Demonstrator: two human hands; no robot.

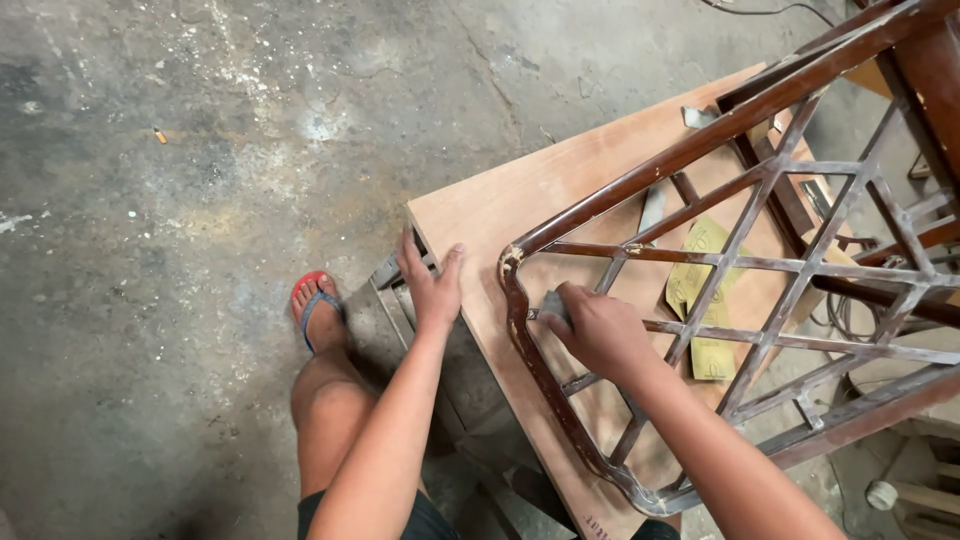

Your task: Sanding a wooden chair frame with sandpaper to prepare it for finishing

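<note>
Near the middle of the frame, my right hand (pixel 596 325) is closed around a small grey sanding pad (pixel 553 303), pressing it against a thin slat of the dark brown wooden lattice frame (pixel 770 170). That frame lies tilted across the right half of the picture, its rounded corner just left of my knuckles, where the varnish is scuffed pale. Its crossing slats look dusty and grey, while the thick outer rail running to the upper right is glossy reddish brown.

Left of the frame, my left hand (pixel 430 283) rests at the near corner of the plywood board (pixel 480 210), fingers loosely spread and curled over the edge, holding nothing else. The two hands sit near each other, with the frame's curved corner between them.

Under the lattice, right of centre, two yellowish sheets of sandpaper (pixel 705 300) lie flat on the board, seen through the gaps between the slats. A small metal piece (pixel 697 117) sits on the board towards the upper right, just beside the outer rail.

At lower left, my bare leg reaches down to a foot in a red flip-flop (pixel 312 300) with a blue strap, planted on the stained concrete floor (pixel 170 150), which fills the whole left side and top of the frame.
</note>
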